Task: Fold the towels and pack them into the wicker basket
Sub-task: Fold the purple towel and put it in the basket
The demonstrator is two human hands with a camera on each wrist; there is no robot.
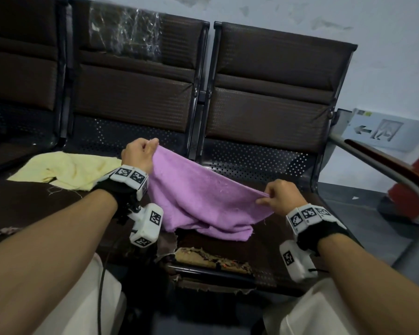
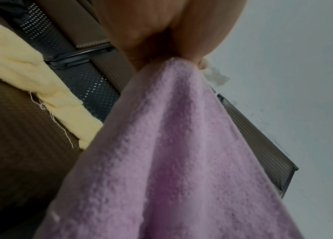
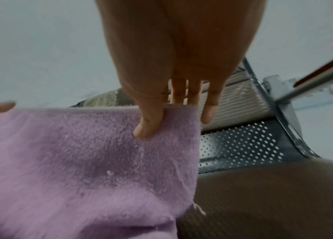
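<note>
A purple towel (image 1: 198, 197) hangs stretched between my two hands above a brown bench seat (image 1: 283, 235), its lower part bunched on the seat. My left hand (image 1: 140, 153) pinches one top corner, seen close in the left wrist view as purple towel (image 2: 171, 153) under my left hand (image 2: 161, 48). My right hand (image 1: 278, 197) pinches the other top corner; in the right wrist view the thumb (image 3: 149, 122) presses on the purple towel (image 3: 79, 161). A yellow towel (image 1: 68, 170) lies crumpled on the seat to the left. No wicker basket is in view.
Brown padded backrests (image 1: 269, 93) with perforated metal stand behind the seats. The seat's front edge (image 1: 213, 259) is torn. A metal armrest (image 1: 385, 170) curves at the right. My knees in pale trousers (image 1: 324, 310) are below.
</note>
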